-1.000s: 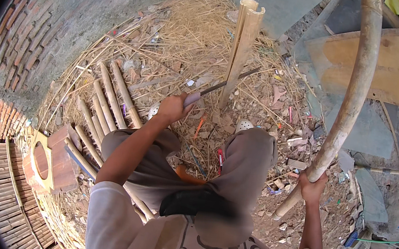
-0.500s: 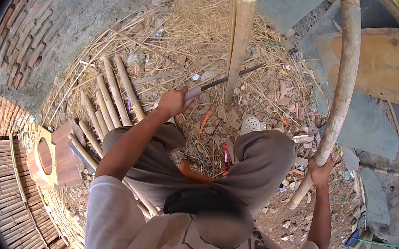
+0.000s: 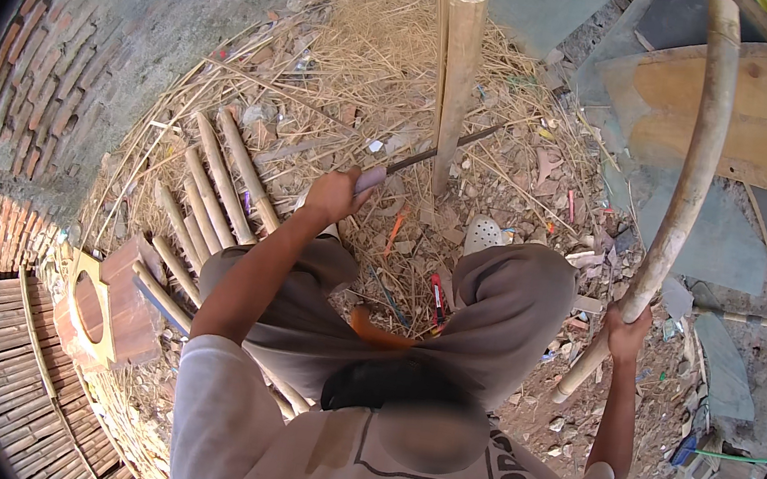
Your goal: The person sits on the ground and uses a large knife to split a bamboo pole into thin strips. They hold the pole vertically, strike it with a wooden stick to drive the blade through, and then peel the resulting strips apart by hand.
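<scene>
My left hand [image 3: 332, 196] is closed round the pale handle of a machete [image 3: 409, 162]. Its dark blade sits in the split of an upright bamboo piece [image 3: 460, 75], and the tip shows past the far side. The bamboo's top is parted into halves, while its lower part stands among the litter between my feet and the straw. Out to the right, my right hand [image 3: 626, 333] grips a long, slightly curved bamboo pole [image 3: 685, 197] near its lower end. The pole leans, with its upper end far forward and to the right.
Several cut bamboo lengths [image 3: 226, 170] lie at my left. Straw [image 3: 372, 30] and chips cover the ground ahead. A red cutter [image 3: 437, 297] lies between my legs. Grey sheets [image 3: 714, 230] and a brown board [image 3: 739, 112] are at right; a brick wall [image 3: 46, 79] stands at left.
The pole's upper end has swung to the right, and my right hand has shifted slightly right with it. My left hand, the machete and the split bamboo stay nearly in place.
</scene>
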A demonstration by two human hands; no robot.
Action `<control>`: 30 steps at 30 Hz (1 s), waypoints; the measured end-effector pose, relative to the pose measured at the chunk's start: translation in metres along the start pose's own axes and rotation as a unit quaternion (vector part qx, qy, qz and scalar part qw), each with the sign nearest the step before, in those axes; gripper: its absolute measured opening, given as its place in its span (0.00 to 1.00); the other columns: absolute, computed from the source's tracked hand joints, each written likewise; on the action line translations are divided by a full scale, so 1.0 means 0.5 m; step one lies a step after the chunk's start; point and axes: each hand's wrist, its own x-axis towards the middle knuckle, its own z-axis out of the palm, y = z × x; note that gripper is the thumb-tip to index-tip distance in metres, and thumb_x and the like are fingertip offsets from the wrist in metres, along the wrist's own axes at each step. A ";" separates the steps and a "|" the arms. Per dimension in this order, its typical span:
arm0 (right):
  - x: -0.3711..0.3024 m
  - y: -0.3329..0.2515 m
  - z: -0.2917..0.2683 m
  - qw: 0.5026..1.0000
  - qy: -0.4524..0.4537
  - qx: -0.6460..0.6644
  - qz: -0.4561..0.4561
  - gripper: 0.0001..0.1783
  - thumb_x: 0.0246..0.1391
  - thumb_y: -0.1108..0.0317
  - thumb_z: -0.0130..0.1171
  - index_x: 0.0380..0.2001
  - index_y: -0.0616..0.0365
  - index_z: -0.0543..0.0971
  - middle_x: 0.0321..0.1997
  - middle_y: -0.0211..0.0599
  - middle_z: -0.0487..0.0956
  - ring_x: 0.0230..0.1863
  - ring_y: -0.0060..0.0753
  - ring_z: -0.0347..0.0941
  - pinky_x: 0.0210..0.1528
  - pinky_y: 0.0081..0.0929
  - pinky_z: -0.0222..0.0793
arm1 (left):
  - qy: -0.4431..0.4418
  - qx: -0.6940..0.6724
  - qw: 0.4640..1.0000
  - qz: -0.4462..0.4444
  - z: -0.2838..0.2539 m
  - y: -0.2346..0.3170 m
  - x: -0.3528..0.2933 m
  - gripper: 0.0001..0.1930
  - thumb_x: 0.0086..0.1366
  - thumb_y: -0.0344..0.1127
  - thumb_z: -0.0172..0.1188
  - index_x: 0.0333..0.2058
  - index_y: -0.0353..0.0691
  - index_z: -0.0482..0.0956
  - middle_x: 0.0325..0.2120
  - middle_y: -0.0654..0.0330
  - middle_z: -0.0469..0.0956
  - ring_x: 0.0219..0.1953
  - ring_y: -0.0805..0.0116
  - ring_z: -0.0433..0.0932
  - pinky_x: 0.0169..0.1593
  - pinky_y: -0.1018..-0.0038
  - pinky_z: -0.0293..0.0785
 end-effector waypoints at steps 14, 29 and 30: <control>0.023 0.093 0.029 0.986 -0.097 -0.133 -0.001 0.21 0.44 0.77 0.64 0.45 0.65 0.75 0.33 0.37 0.81 0.36 0.32 0.78 0.42 0.32 0.75 | -0.018 0.024 1.000 0.003 0.025 0.001 0.015 0.22 0.63 0.54 0.58 0.39 0.38 0.74 0.26 0.43 0.81 0.30 0.42 0.82 0.36 0.52 0.78; 0.043 0.142 0.083 0.977 -0.165 -0.130 -0.020 0.19 0.47 0.73 0.64 0.45 0.63 0.77 0.34 0.36 0.82 0.36 0.34 0.79 0.40 0.29 0.74 | -0.011 -0.041 0.998 -0.037 0.126 0.022 0.023 0.22 0.64 0.53 0.58 0.40 0.36 0.74 0.25 0.43 0.81 0.30 0.42 0.82 0.36 0.52 0.78; 0.061 0.135 0.066 0.984 -0.136 -0.106 -0.041 0.15 0.49 0.78 0.62 0.43 0.61 0.77 0.31 0.32 0.81 0.32 0.28 0.79 0.34 0.29 0.75 | -0.009 -0.043 0.998 -0.036 0.133 0.029 0.030 0.22 0.64 0.53 0.58 0.40 0.36 0.74 0.25 0.43 0.81 0.29 0.42 0.82 0.36 0.51 0.78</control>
